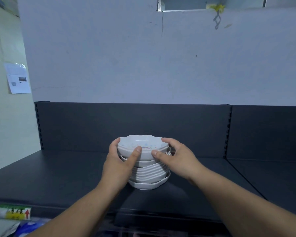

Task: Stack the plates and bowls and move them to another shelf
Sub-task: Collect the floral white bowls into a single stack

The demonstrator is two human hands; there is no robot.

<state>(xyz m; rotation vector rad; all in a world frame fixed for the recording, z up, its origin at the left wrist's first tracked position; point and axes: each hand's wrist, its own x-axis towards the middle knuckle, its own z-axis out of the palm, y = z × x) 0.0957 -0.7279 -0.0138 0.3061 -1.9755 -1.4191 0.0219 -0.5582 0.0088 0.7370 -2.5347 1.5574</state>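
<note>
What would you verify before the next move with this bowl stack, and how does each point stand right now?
1. Grip of the left hand on the top bowl: ok, thumb in front, fingers round the rim.
2. Grip of the right hand on its other side: ok.
3. Base of the stack flat on the dark shelf: ok.
4. Bowls nested evenly: not ok, rims jut unevenly on the right.
5. Destination shelf: cannot tell, out of view.

Left hand (117,162), right hand (178,157): curled fingers (168,141).
</note>
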